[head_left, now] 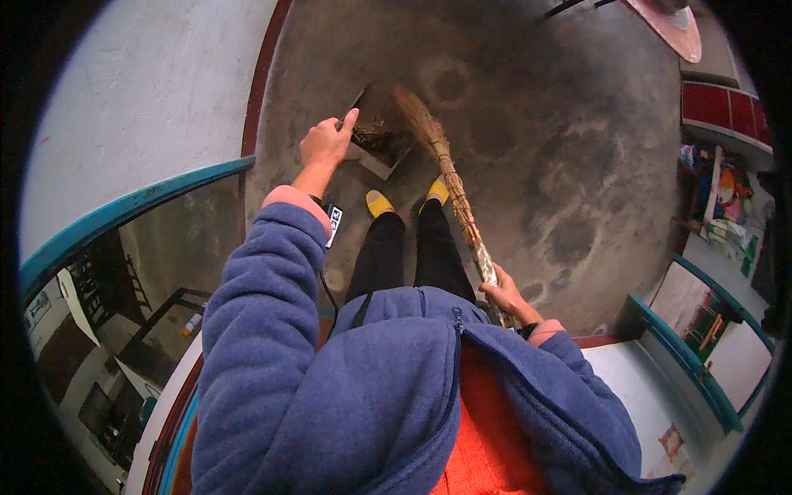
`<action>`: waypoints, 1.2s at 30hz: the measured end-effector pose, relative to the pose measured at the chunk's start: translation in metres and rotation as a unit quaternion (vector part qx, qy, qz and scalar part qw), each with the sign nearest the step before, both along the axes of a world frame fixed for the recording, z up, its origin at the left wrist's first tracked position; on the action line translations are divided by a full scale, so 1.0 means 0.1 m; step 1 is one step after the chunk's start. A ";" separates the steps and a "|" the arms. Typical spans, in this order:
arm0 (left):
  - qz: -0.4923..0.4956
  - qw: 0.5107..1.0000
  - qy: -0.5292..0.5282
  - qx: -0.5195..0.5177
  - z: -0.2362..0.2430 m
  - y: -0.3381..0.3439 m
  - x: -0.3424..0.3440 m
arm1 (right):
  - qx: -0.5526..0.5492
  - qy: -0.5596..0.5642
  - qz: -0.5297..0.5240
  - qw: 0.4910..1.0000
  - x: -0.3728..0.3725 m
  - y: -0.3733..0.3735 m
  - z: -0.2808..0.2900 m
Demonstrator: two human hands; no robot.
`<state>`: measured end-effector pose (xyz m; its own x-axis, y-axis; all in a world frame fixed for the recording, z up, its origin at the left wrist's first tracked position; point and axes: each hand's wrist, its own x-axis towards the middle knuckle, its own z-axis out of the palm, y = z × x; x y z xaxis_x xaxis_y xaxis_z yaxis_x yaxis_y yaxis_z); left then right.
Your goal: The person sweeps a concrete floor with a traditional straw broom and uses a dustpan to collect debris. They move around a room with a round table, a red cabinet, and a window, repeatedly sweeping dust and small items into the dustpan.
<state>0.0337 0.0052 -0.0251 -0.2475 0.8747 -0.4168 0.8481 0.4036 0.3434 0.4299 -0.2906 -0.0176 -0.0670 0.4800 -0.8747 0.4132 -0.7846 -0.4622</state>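
My left hand [327,142] is closed round the handle of a dustpan [373,162], most of the handle being hidden by my fingers. Brownish, straw-like sweepings [373,134] lie in the pan. My right hand [510,298] grips a long straw broom [459,198] by its pale, wrapped handle end, beside my right hip. The broom slants away from me up and to the left. Its bristles spread close to the right side of the dustpan, and a small gap seems to lie between them.
My feet in yellow shoes [379,204] stand just behind the dustpan on the stained concrete floor [511,115]. On the left is a white wall [140,107] with a teal-edged opening [140,206]. A pinkish round seat [672,29] stands far right, with cluttered shelves [726,194] below it.
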 end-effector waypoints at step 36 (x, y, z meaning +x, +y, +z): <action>0.031 0.999 0.034 -0.025 0.17 -0.67 -1.01 | -0.090 -0.039 -0.155 0.983 -0.01 0.51 -0.08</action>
<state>-0.0670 -0.0619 -0.0076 -0.3300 0.8353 -0.4398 0.8411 0.4716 0.2647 0.4287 -0.2395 -0.0252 0.1282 0.3039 -0.9440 0.1693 -0.9446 -0.2811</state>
